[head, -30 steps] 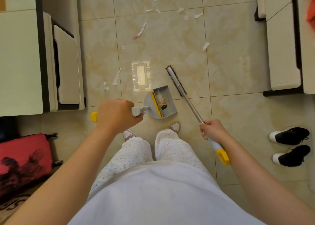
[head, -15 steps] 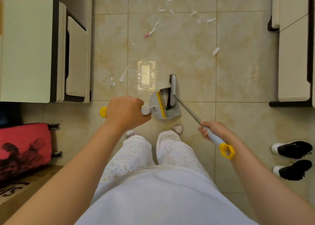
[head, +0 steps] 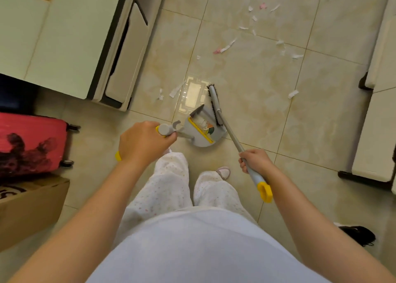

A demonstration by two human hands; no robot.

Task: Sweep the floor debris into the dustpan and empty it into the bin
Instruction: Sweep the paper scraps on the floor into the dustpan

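Note:
My left hand [head: 144, 142] grips the grey, yellow-tipped handle of the dustpan [head: 202, 140], which stands on the tiled floor just ahead of my feet with scraps lying inside it by its yellow comb. My right hand [head: 254, 161] grips the grey broom handle [head: 232, 138] above its yellow end loop. The broom head [head: 214, 102] rests on the floor at the dustpan's right front edge. White and pink paper scraps [head: 225, 47] are scattered farther ahead, with two strips [head: 174, 91] left of the pan and one [head: 293, 94] to its right.
A pale cabinet with a dark frame [head: 64, 36] fills the upper left. A red suitcase [head: 30, 145] and a cardboard box [head: 32, 210] sit at left. Pale furniture [head: 377, 132] lines the right side, and a black shoe [head: 360, 234] lies at lower right.
The broom head has moved out of the dustpan to its right front edge. The view has turned, so the floor and furniture now appear tilted.

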